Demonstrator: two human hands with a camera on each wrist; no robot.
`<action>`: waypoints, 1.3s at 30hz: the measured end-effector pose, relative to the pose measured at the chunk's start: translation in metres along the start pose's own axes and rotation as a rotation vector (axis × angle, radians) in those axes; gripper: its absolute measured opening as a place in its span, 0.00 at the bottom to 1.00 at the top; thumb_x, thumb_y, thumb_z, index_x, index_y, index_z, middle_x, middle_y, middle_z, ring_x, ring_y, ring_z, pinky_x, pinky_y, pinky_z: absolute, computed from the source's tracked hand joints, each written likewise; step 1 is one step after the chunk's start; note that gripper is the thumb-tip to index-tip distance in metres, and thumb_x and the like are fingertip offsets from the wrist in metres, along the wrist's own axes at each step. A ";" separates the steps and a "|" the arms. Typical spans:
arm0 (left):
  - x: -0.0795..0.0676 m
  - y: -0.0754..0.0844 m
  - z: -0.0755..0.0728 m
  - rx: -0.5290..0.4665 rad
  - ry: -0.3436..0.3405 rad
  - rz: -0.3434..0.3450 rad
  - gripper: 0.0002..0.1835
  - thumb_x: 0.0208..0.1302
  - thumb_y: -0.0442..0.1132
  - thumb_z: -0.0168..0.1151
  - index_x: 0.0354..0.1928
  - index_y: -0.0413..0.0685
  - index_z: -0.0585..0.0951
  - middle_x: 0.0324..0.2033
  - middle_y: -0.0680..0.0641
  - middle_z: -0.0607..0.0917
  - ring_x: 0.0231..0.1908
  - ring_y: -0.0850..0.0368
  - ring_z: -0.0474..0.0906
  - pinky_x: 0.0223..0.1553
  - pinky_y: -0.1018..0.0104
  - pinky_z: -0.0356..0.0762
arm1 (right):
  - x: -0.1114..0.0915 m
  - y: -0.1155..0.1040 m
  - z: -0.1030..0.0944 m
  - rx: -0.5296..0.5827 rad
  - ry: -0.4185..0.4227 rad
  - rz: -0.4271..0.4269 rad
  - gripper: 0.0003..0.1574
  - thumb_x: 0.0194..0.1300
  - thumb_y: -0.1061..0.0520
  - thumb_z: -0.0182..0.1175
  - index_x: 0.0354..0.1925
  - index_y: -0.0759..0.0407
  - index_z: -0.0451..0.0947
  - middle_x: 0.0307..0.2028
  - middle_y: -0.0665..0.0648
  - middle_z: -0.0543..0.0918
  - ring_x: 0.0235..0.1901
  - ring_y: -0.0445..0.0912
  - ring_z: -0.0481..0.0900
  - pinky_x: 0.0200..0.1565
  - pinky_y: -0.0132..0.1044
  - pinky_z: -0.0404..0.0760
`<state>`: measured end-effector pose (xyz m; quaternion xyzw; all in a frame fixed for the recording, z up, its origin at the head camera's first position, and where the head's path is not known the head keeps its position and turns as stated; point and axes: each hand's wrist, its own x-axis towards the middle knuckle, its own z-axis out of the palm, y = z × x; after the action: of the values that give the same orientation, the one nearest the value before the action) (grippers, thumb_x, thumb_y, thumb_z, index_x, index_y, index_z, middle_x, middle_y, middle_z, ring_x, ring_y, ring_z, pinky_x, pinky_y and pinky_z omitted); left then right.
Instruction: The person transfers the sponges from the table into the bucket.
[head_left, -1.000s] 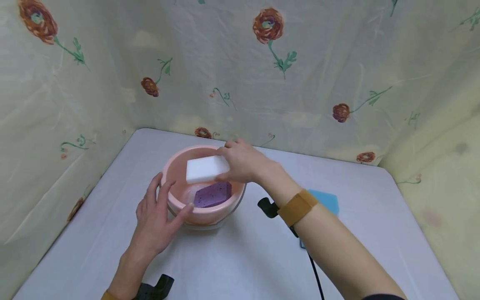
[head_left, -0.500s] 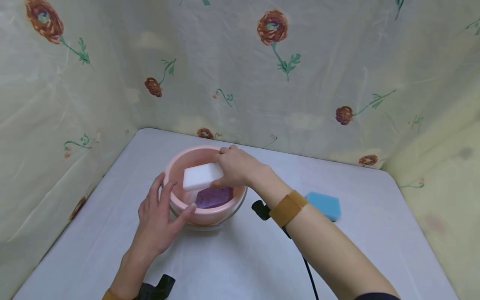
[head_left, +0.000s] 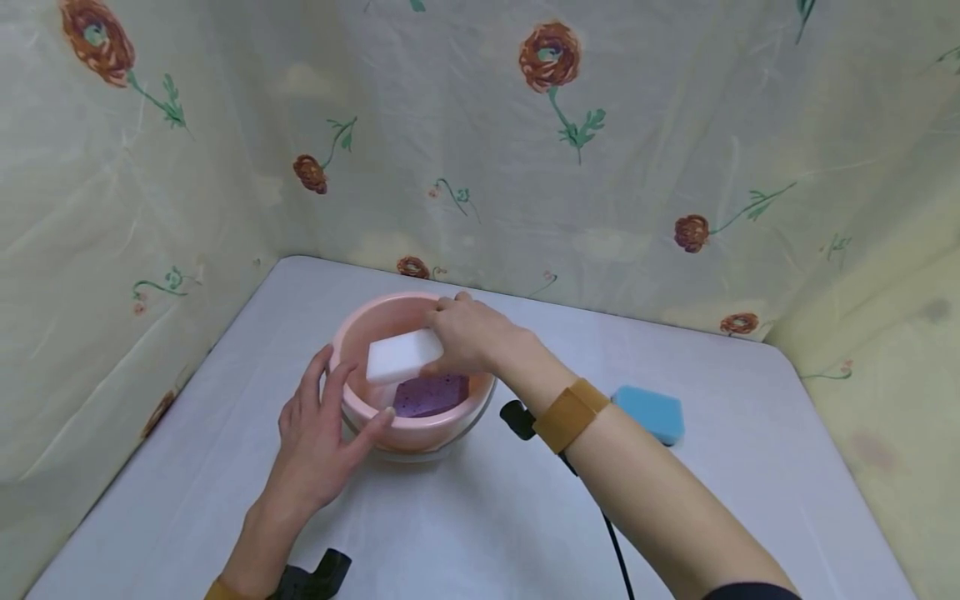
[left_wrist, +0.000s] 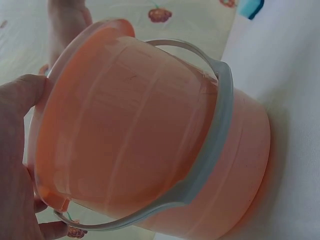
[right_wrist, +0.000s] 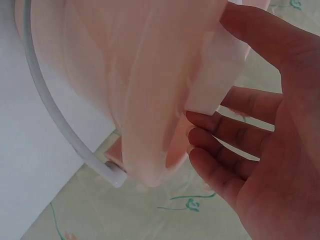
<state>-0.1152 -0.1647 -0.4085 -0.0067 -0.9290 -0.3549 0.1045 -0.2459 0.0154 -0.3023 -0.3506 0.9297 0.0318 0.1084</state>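
Note:
A pink bucket [head_left: 422, 433] with a grey handle [left_wrist: 226, 105] stands upright on the table. My left hand [head_left: 315, 437] holds its near-left rim, with fingers spread and thumb over the edge. In the mouth of the bucket, my right hand [head_left: 474, 335] pinches one end of a white rectangular sponge [head_left: 401, 357] between thumb and fingers. Below that lies a purple speckled sponge [head_left: 431, 397], partly hidden by the white one. The right wrist view shows the white sponge [right_wrist: 217, 75] at the rim, partly behind it.
On the table [head_left: 510, 517], right of the bucket, rests a blue sponge [head_left: 651, 413], partly behind my right forearm. A black cable [head_left: 617, 550] hangs below that forearm. A floral curtain [head_left: 480, 125] stands around the table's back and sides.
My right hand has lowered the white sponge slightly further into the bucket and shifted it a little left. More of the blue sponge shows now. The left hand stays on the rim.

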 end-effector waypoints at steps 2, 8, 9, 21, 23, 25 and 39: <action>0.000 0.000 0.000 0.000 -0.005 0.000 0.43 0.67 0.65 0.58 0.75 0.53 0.57 0.78 0.42 0.41 0.73 0.33 0.46 0.66 0.27 0.39 | 0.001 0.000 0.001 -0.010 -0.008 -0.002 0.43 0.60 0.35 0.70 0.65 0.55 0.75 0.62 0.56 0.77 0.55 0.51 0.71 0.55 0.43 0.76; 0.001 0.001 0.001 -0.005 -0.014 -0.010 0.44 0.67 0.66 0.59 0.76 0.55 0.56 0.78 0.43 0.40 0.74 0.33 0.45 0.67 0.28 0.38 | 0.003 -0.004 0.004 -0.029 -0.046 0.011 0.43 0.61 0.34 0.69 0.66 0.54 0.75 0.66 0.54 0.73 0.59 0.51 0.71 0.58 0.43 0.75; 0.001 0.001 0.001 -0.007 -0.014 -0.011 0.44 0.67 0.66 0.59 0.76 0.55 0.56 0.78 0.43 0.40 0.74 0.33 0.45 0.67 0.28 0.37 | 0.004 -0.005 0.005 -0.035 -0.052 0.011 0.43 0.61 0.34 0.69 0.66 0.55 0.75 0.66 0.55 0.73 0.60 0.52 0.70 0.59 0.43 0.74; 0.000 0.001 0.002 -0.014 -0.002 -0.005 0.43 0.66 0.64 0.60 0.75 0.55 0.57 0.78 0.42 0.41 0.74 0.34 0.46 0.66 0.27 0.39 | 0.012 -0.011 0.016 -0.087 -0.068 0.014 0.42 0.61 0.35 0.69 0.63 0.58 0.76 0.61 0.57 0.77 0.63 0.52 0.71 0.66 0.43 0.68; -0.001 0.001 0.002 -0.007 -0.002 -0.008 0.43 0.66 0.66 0.59 0.75 0.55 0.57 0.78 0.42 0.41 0.74 0.34 0.46 0.66 0.27 0.40 | 0.013 -0.013 0.019 -0.091 -0.074 0.016 0.42 0.61 0.35 0.69 0.63 0.58 0.76 0.61 0.57 0.77 0.63 0.52 0.71 0.66 0.43 0.67; -0.001 0.000 0.001 -0.007 0.002 -0.009 0.43 0.66 0.66 0.59 0.75 0.55 0.57 0.78 0.42 0.41 0.73 0.33 0.46 0.66 0.27 0.40 | 0.013 -0.016 0.021 -0.085 -0.078 0.020 0.41 0.61 0.35 0.69 0.63 0.57 0.76 0.59 0.56 0.78 0.60 0.51 0.72 0.65 0.43 0.69; -0.002 0.000 0.003 -0.001 0.005 -0.017 0.43 0.66 0.66 0.59 0.75 0.54 0.58 0.78 0.43 0.41 0.73 0.34 0.47 0.66 0.27 0.40 | 0.013 -0.022 0.032 -0.081 -0.091 0.032 0.42 0.60 0.33 0.69 0.63 0.55 0.77 0.57 0.55 0.80 0.53 0.49 0.70 0.59 0.42 0.72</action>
<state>-0.1133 -0.1623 -0.4107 0.0022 -0.9286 -0.3563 0.1037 -0.2355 -0.0052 -0.3358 -0.3380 0.9273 0.0872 0.1355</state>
